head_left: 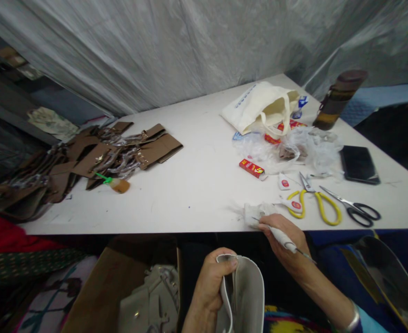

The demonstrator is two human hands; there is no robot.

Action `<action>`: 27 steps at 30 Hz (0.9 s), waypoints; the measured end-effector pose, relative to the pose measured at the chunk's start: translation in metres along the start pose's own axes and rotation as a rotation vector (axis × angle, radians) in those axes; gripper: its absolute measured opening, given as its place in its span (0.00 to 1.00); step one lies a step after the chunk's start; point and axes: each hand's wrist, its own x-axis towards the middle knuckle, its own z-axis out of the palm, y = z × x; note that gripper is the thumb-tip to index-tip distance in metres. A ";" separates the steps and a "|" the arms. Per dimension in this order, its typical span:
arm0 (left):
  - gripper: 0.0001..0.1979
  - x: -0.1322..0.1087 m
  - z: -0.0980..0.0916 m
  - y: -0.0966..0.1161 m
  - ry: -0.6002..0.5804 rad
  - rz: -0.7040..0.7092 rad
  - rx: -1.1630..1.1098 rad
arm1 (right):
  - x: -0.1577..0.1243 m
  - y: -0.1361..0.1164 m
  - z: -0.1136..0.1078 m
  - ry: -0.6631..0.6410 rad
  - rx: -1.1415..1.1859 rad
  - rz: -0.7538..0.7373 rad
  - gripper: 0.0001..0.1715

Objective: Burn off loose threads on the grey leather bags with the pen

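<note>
Below the table's front edge, my left hand (209, 280) grips the rim of a pale grey handbag (254, 282), thumb inside its open top. My right hand (289, 238) is closed round a white-handled tool (280, 237) with thin metal at both ends. One tip of it points at a crumpled white wad (252, 213) on the table edge, and I cannot tell whether it touches. Just beyond that hand lie a white piece with a red label (294, 205), yellow-handled scissors (319, 203) and black-handled scissors (354, 208).
Brown bags (86, 159) are heaped at the left of the white table (190, 185), beside a small green-tipped bottle (118, 185). A tote bag (252, 108), plastic bags (314, 148), a red box (252, 169), a phone (359, 164) and a dark bottle (338, 99) occupy the right. A carton (96, 286) stands below.
</note>
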 end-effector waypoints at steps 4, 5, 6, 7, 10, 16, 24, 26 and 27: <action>0.15 0.000 0.000 -0.001 -0.027 -0.026 0.003 | -0.005 -0.004 -0.005 0.033 0.084 0.051 0.12; 0.15 0.000 -0.001 -0.001 -0.038 -0.030 0.002 | -0.008 -0.007 -0.007 0.028 0.154 0.105 0.12; 0.15 0.000 -0.001 -0.002 -0.047 -0.031 0.000 | -0.010 -0.010 -0.009 0.009 0.243 0.175 0.13; 0.15 0.000 -0.002 -0.002 -0.057 -0.032 -0.002 | -0.013 -0.013 -0.010 -0.026 0.346 0.254 0.15; 0.16 0.001 -0.003 -0.003 -0.086 -0.038 0.002 | -0.020 -0.023 -0.009 -0.157 0.653 0.457 0.23; 0.18 0.003 -0.003 -0.003 -0.107 -0.048 0.014 | -0.026 -0.028 -0.003 -0.253 0.815 0.549 0.27; 0.16 -0.003 0.004 0.000 -0.098 -0.058 0.011 | -0.027 -0.030 -0.003 -0.305 0.808 0.539 0.26; 0.16 -0.006 0.006 0.001 -0.094 -0.061 0.013 | -0.027 -0.031 -0.002 -0.299 0.805 0.527 0.26; 0.17 -0.007 0.007 0.002 -0.087 -0.059 0.016 | -0.026 -0.031 -0.002 -0.297 0.802 0.516 0.26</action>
